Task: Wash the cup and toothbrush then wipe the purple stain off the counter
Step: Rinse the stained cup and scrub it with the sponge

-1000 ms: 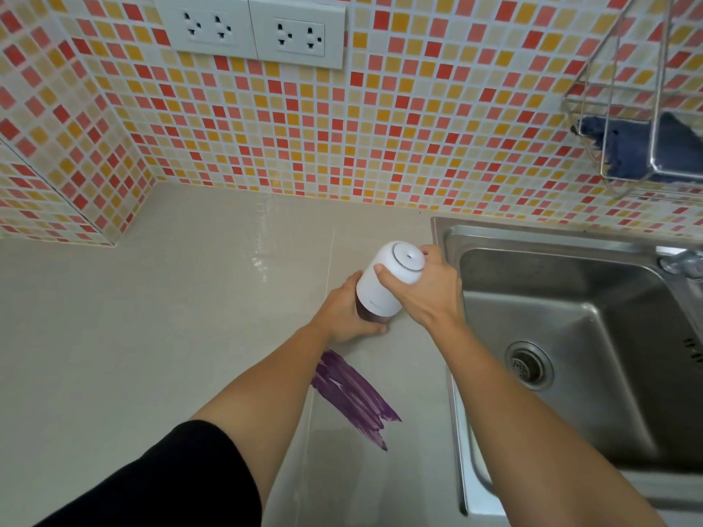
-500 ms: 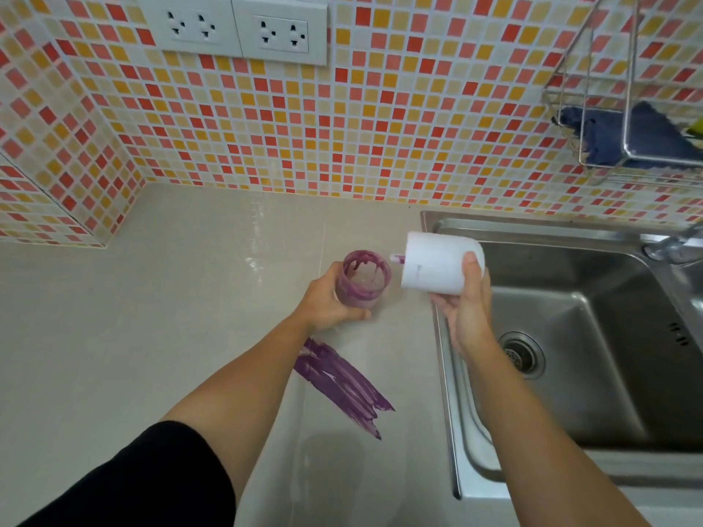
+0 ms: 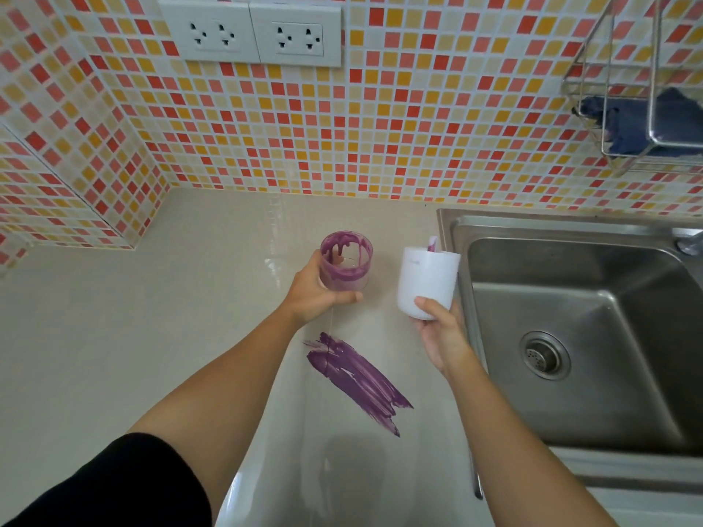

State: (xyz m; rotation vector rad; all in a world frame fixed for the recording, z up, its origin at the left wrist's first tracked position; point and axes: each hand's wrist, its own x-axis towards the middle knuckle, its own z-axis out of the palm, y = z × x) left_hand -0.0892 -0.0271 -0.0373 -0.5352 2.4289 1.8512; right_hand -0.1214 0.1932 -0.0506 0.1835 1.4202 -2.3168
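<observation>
My left hand (image 3: 315, 298) grips the clear cup (image 3: 345, 266) from the side, fingers curled under its base and thumb round the near wall, holding it upright over the counter (image 3: 114, 317). Purple smears run down the inside of the cup and gather in a band near its bottom.

My right hand (image 3: 443, 334) holds a white holder (image 3: 426, 283) by its lower end, thumb pressed on the front, its open mouth turned up. A small purple-and-white tip pokes above the rim; I take it for the toothbrush (image 3: 433, 243), though it is too small to be sure. The cup and the holder are side by side and apart, and the holder is just beside the left rim of the steel sink (image 3: 593, 405).

The purple stain (image 3: 357, 378) lies on the counter between my forearms, nearer to me than both hands, its streaks slanting down toward the sink side.

The drain (image 3: 544, 355) sits in the sink's basin. On the mosaic tile wall (image 3: 380, 138) above the sink, a wire rack (image 3: 612, 70) holds a dark blue cloth (image 3: 631, 125), and two white sockets (image 3: 251, 34) are mounted further left.
</observation>
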